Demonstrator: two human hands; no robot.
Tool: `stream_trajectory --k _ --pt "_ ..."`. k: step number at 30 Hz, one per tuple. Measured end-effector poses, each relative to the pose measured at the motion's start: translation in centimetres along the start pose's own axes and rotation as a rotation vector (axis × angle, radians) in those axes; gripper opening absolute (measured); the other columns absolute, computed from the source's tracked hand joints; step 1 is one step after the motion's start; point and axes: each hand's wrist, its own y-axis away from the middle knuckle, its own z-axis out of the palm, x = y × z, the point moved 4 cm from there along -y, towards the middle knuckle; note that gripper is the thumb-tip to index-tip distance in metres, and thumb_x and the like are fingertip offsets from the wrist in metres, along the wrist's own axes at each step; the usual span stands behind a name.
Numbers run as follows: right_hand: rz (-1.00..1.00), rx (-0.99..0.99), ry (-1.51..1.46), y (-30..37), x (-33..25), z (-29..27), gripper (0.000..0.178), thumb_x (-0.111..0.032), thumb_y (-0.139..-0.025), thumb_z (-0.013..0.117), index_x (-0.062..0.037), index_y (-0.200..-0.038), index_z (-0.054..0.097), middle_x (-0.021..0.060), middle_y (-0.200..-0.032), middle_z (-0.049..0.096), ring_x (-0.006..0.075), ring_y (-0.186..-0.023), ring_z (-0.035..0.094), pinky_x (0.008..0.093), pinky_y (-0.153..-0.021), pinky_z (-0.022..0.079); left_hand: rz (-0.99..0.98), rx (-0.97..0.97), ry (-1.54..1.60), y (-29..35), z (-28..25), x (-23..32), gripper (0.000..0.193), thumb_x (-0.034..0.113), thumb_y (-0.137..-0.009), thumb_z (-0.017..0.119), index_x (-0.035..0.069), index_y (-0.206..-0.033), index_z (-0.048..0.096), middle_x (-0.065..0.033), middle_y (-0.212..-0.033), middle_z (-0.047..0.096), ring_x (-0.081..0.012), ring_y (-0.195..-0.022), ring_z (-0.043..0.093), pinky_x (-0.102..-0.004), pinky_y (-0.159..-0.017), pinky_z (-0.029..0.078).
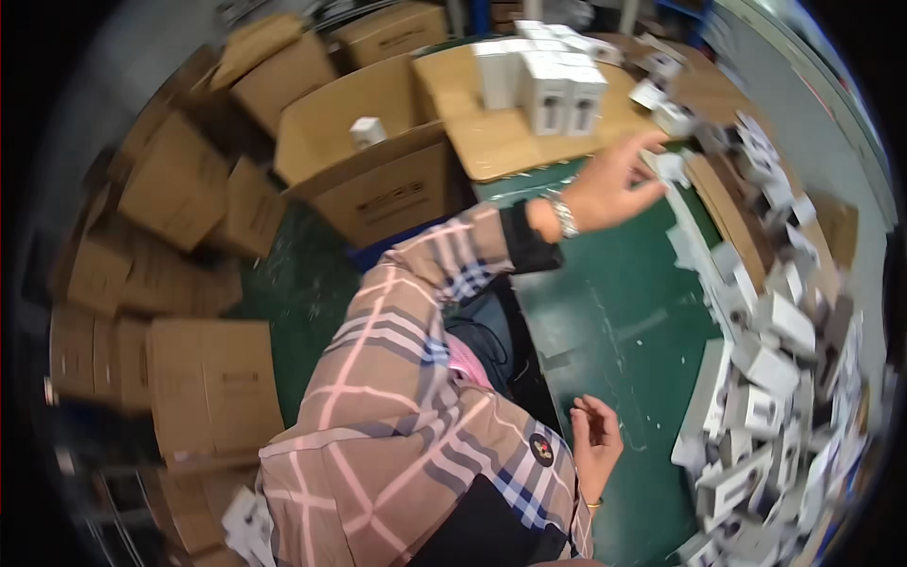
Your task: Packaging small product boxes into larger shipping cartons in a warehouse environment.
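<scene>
Green table [605,326]: left hand [612,192] part-curled, hold unclear; right hand [595,447] loosely open, empty; white boxes [767,364] alongside.

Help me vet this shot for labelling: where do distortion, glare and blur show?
Head view: fisheye curvature bows the grey wall at right, and the corners go black; head view: a faint pale sheen lies on the green tabletop; head view: the left hand looks slightly smeared, and the small white cartons toward the right rim look soft.
</scene>
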Motion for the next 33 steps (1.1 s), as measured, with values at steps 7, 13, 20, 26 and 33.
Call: stream_trajectory --k 7,13,20,26,33 --pt "-0.163 -0.352 0.453 0.0 3.2 2.9 0.027 -0.011 -0.097 0.076 0.0007 -0.121 0.071 0.0138 -0.11 0.074 0.0222 -0.096 0.072 0.0351 -0.089 0.056 -0.261 0.729 -0.609 16.1 -30.7 2.5 0.082 0.015 -0.093 0.076 -0.006 -0.158 0.029 -0.0154 -0.119 0.074 -0.0206 -0.084 0.077 -0.0326 -0.076 0.062" --pt "-0.281 -0.356 0.729 0.5 2.8 4.9 0.034 -0.015 -0.092 0.08 -0.0017 -0.121 0.071 0.0153 -0.106 0.072 0.0276 -0.093 0.07 0.0386 -0.084 0.056 -0.493 1.051 -0.451 25.1 -45.0 4.5 0.101 0.009 -0.096 0.075 0.001 -0.168 0.004 -0.0188 -0.115 0.075 -0.0231 -0.074 0.077 -0.0314 -0.065 0.064" --pt "-0.54 -0.357 0.883 0.2 3.6 5.6 0.04 -0.019 -0.088 0.085 -0.0046 -0.123 0.071 0.0135 -0.104 0.07 0.0249 -0.08 0.066 0.039 -0.076 0.054 -0.763 1.063 -0.345 22.9 -56.7 7.4 0.1 0.013 -0.099 0.071 0.022 -0.17 0.002 -0.0206 -0.11 0.076 -0.0272 -0.075 0.078 -0.0366 -0.058 0.063" --pt "-0.569 -0.304 0.937 -0.6 3.5 6.1 0.036 -0.018 -0.088 0.084 -0.0065 -0.12 0.073 0.0138 -0.103 0.071 0.0258 -0.08 0.065 0.0382 -0.077 0.053 -0.839 0.97 -0.493 18.3 -59.5 10.4 0.103 0.02 -0.101 0.071 0.02 -0.17 -0.006 -0.0165 -0.108 0.077 -0.0244 -0.079 0.077 -0.0369 -0.064 0.064" --pt "-0.525 -0.16 0.936 0.1 2.9 4.8 0.029 -0.018 -0.09 0.078 -0.0049 -0.115 0.073 0.015 -0.106 0.073 0.0345 -0.093 0.067 0.0441 -0.084 0.053 -0.819 0.862 -0.36 9.0 -59.4 2.6 0.098 0.022 -0.098 0.076 0.012 -0.169 0.008 -0.0173 -0.115 0.075 -0.0266 -0.089 0.077 -0.04 -0.075 0.065"
